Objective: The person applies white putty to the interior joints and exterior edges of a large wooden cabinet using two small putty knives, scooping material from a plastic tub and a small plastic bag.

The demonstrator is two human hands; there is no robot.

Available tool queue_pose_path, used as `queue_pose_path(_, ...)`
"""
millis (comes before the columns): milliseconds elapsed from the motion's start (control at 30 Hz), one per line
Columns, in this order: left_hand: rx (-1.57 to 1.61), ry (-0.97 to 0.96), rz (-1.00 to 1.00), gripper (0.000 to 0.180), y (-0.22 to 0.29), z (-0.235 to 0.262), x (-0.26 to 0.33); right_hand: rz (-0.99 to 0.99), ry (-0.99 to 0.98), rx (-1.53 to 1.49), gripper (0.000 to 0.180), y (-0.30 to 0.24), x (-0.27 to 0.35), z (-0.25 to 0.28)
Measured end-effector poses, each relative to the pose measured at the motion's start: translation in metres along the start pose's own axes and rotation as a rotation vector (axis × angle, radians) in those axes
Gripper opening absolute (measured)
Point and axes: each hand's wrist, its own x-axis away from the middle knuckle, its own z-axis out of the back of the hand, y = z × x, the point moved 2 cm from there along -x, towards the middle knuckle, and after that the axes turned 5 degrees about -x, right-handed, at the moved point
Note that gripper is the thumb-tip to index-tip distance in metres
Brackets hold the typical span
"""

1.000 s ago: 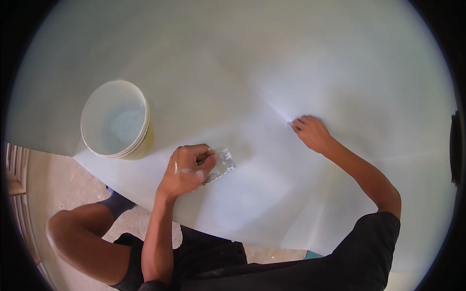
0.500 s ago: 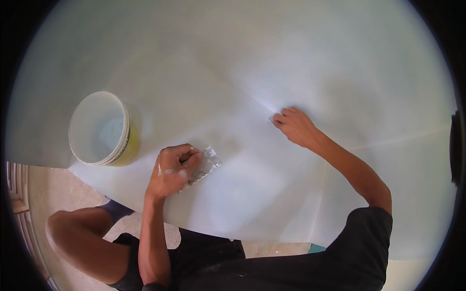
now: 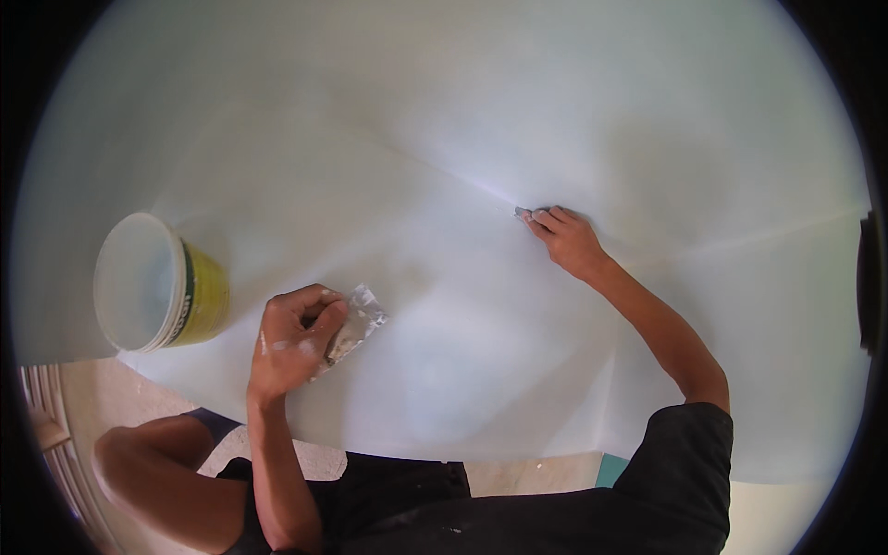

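Note:
My left hand (image 3: 289, 344), spotted with white filler, is closed on a flat metal scraper blade (image 3: 367, 317). Pale filler is smeared over that blade, which points up and right just above the pale surface (image 3: 444, 398). Further right, my right hand (image 3: 572, 245) pinches a small grey scraper (image 3: 520, 213), mostly covered by the fingers. Its edge touches the surface at the lower right end of a thin seam line (image 3: 435, 168), which runs up and left.
A yellow bucket (image 3: 208, 294) with a white rim and pale inside is at the left, near the surface's edge. Below that edge show my bent leg (image 3: 166, 462) and a light, speckled floor (image 3: 139, 393). A teal piece (image 3: 610, 470) shows beside my right sleeve.
The bucket and my left hand with its scraper appear further left and slightly lower, as the view has turned a little. My right hand stays at the seam, its small scraper now showing more.

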Motion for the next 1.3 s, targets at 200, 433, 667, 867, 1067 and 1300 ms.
queue_pose_path(200, 0.021, -0.024, 0.051, 0.016, -0.002, 0.007, 0.002, 0.012, -0.182, -0.014, 0.046, 0.015, 0.026, 0.019)
queue_pose_path(433, -0.016, -0.028, 0.039, 0.018, -0.005, 0.004, 0.001, 0.062, -0.080, -0.031, 0.046, -0.031, -0.075, 0.043)
queue_pose_path(667, 0.018, 0.004, 0.052, 0.017, -0.008, 0.001, 0.006, 0.073, -0.339, 0.001, 0.041, -0.044, -0.087, 0.033)
queue_pose_path(867, -0.048, -0.015, 0.062, 0.015, -0.006, 0.000, 0.003, 0.026, -0.400, -0.033, 0.044, -0.015, 0.009, 0.028)
queue_pose_path(1067, -0.058, 0.000, 0.061, 0.015, -0.004, 0.006, 0.007, 0.019, -0.150, 0.000, 0.036, -0.016, -0.006, 0.026)
queue_pose_path(1300, -0.057, -0.019, 0.091, 0.015, -0.004, 0.005, 0.002, -0.034, -0.092, -0.016, 0.034, -0.019, -0.012, 0.000)
